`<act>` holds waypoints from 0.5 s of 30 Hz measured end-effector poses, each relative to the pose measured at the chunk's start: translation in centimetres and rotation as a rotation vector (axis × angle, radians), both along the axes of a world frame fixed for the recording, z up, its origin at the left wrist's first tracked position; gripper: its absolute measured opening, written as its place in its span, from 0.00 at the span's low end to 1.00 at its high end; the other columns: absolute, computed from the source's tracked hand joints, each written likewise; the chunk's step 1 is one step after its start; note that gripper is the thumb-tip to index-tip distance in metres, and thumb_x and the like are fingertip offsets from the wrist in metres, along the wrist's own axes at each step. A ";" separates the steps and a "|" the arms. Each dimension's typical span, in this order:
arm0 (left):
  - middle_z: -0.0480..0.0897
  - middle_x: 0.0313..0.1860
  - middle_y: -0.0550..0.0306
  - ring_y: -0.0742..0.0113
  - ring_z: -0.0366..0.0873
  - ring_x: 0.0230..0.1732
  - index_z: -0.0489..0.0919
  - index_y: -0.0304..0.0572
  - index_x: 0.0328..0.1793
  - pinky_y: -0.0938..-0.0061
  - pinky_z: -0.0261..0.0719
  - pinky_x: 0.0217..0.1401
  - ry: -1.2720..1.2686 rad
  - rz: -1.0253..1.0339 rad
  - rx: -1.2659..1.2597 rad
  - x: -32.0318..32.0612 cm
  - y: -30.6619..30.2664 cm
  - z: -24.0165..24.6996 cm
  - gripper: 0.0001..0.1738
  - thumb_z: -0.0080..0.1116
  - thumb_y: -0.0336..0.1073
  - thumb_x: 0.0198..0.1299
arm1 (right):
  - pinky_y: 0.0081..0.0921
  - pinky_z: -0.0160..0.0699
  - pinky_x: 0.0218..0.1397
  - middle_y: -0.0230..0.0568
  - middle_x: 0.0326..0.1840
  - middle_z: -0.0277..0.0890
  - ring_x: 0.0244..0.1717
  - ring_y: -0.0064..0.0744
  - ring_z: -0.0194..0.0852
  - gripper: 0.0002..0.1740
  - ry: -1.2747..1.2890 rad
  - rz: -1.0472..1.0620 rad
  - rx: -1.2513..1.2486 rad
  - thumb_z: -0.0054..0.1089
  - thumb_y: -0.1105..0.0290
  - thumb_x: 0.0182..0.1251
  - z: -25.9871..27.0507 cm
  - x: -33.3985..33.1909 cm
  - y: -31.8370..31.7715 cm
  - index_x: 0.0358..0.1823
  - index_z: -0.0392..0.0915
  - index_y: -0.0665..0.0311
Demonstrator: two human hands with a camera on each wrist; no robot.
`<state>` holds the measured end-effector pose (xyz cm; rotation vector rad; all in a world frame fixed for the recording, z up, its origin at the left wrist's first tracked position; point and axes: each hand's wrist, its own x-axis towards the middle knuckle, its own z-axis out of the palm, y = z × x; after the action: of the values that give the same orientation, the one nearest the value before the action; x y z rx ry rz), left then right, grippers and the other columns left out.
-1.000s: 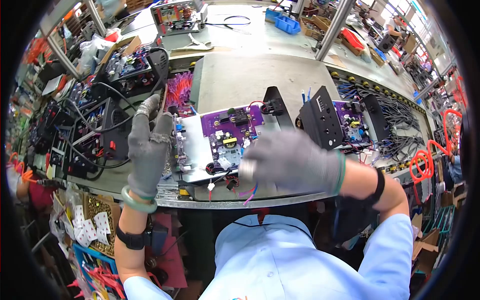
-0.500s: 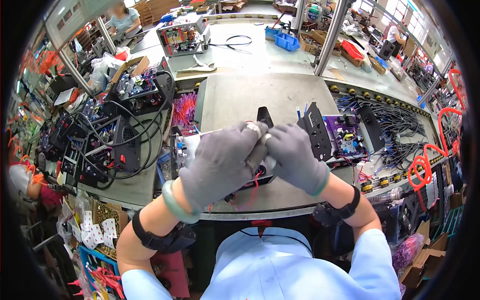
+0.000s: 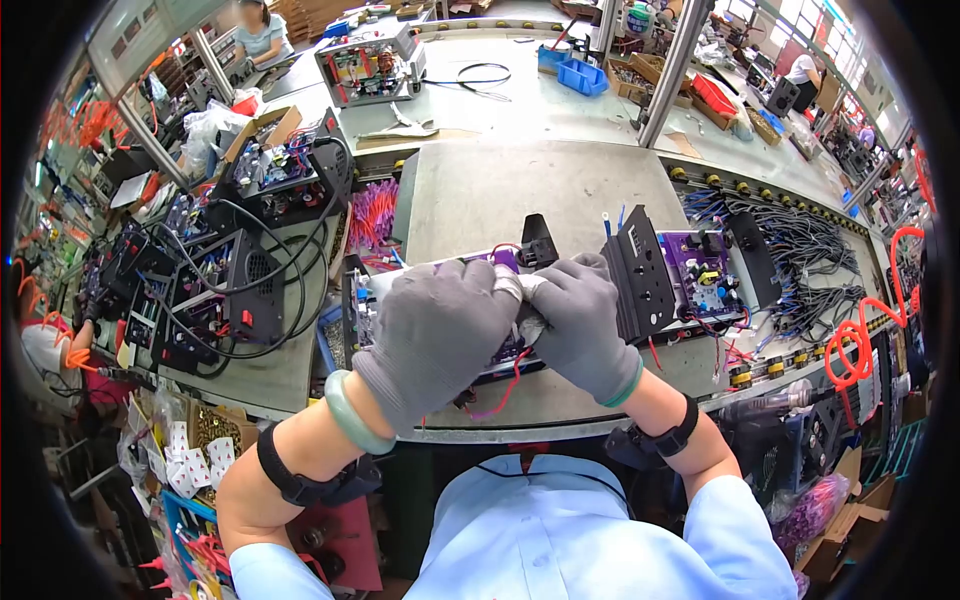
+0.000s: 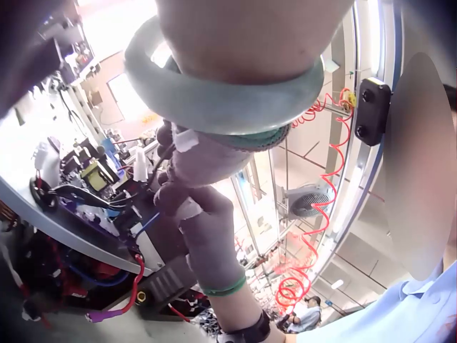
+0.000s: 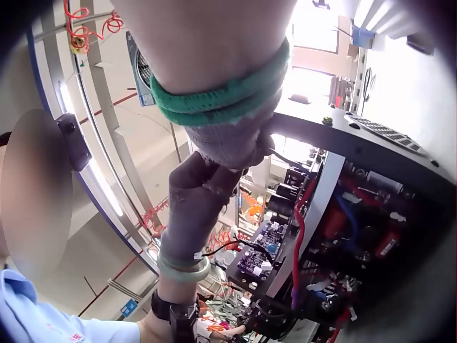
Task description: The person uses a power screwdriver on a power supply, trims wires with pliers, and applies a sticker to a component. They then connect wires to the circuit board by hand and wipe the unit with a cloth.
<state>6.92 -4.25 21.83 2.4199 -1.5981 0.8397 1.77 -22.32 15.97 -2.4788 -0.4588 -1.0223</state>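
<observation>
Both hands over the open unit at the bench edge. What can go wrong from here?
1. Left hand and right hand cover the purple board, so a misfit there may go unseen.
2. The loose red wire under the hands may snag on a glove.
3. The black panel stands close beside the right hand and might get knocked.

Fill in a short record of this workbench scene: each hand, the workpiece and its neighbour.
Left hand: gloved, over the purple board unit
Right hand: gloved, fingertips meeting the left hand's
Pinched item: hidden between the fingertips
Workpiece: purple board unit on the workbench, red wire at its front
Neighbour: second board unit, to its right
</observation>
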 end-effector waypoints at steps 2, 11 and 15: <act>0.79 0.28 0.60 0.64 0.83 0.31 0.84 0.40 0.46 0.67 0.76 0.29 -0.044 -0.009 0.026 -0.3 -0.1 0.4 0.10 0.61 0.33 0.59 | 0.37 0.71 0.50 0.28 0.29 0.80 0.31 0.32 0.80 0.09 -0.029 -0.013 0.022 0.72 0.67 0.50 -0.3 -0.1 0.2 0.33 0.81 0.53; 0.75 0.27 0.64 0.69 0.76 0.28 0.83 0.44 0.41 0.70 0.70 0.28 -0.103 0.007 0.069 -0.8 1.3 -1.4 0.10 0.62 0.35 0.53 | 0.34 0.72 0.51 0.26 0.26 0.79 0.30 0.28 0.80 0.09 -0.025 -0.059 -0.095 0.71 0.64 0.52 -0.2 -0.9 0.7 0.33 0.82 0.53; 0.74 0.26 0.64 0.66 0.77 0.27 0.83 0.43 0.41 0.69 0.71 0.27 -0.119 -0.007 0.081 -0.7 1.5 -0.6 0.10 0.63 0.35 0.52 | 0.36 0.73 0.59 0.28 0.28 0.82 0.29 0.29 0.80 0.08 -0.014 -0.016 -0.033 0.71 0.65 0.54 -0.3 -1.1 0.6 0.35 0.84 0.54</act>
<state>6.26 -2.77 21.22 2.4590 -1.7132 0.9526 0.71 -21.75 15.63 -2.5099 -0.4639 -1.0469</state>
